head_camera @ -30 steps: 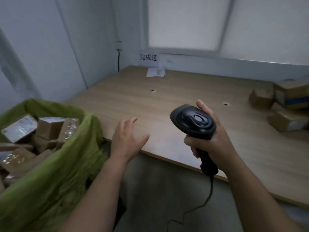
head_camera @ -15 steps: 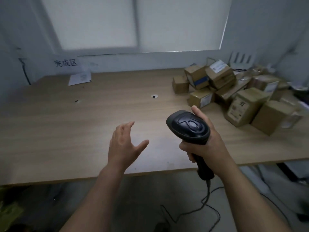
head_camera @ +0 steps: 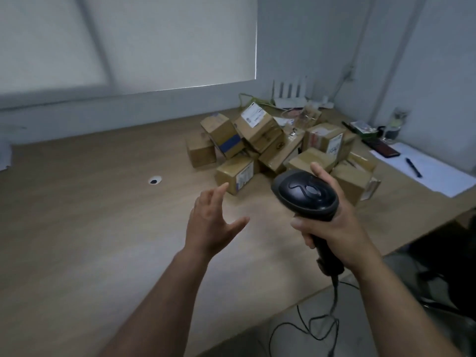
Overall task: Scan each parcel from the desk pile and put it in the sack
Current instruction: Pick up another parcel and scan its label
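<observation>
A pile of brown cardboard parcels (head_camera: 260, 140) lies on the wooden desk (head_camera: 90, 228) at the right back. My right hand (head_camera: 332, 225) grips a black barcode scanner (head_camera: 305, 193) by its handle, just in front of the pile. My left hand (head_camera: 213, 222) hovers empty over the desk with fingers spread, a short way before the nearest parcel (head_camera: 235, 175). The sack is out of view.
A white router (head_camera: 289, 99) stands in the back corner behind the pile. White paper with a pen (head_camera: 413, 167), a dark phone (head_camera: 381, 148) and small items lie at the desk's right end. The scanner cable (head_camera: 309, 328) trails on the floor below.
The view has swung right, away from the green sack toward the parcel pile. My left hand stays empty and has come nearer the parcels; my right hand keeps holding the scanner.
</observation>
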`<control>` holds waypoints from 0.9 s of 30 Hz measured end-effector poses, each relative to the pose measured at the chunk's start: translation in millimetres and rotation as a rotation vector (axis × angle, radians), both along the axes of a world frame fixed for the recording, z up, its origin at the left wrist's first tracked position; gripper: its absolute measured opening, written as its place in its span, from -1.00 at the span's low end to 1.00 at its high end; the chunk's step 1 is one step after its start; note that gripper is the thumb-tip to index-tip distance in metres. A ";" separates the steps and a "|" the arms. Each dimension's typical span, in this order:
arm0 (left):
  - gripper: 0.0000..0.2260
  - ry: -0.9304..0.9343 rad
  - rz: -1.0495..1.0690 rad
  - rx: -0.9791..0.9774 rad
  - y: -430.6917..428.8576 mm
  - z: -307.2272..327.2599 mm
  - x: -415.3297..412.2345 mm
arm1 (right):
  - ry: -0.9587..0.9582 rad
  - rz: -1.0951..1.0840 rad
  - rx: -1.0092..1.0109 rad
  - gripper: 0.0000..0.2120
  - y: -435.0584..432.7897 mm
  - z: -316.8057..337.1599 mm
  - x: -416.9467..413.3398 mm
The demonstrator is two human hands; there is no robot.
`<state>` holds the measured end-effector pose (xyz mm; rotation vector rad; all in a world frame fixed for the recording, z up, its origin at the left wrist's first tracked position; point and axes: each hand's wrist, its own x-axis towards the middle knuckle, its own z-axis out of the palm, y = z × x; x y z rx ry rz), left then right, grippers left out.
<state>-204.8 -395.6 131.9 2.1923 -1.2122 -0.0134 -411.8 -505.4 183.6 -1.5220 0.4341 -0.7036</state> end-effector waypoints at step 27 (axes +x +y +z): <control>-0.14 0.129 0.002 0.342 -287.6 -25.7 -38.4 | 0.093 -0.038 -0.026 -0.09 -240.6 -33.5 -31.5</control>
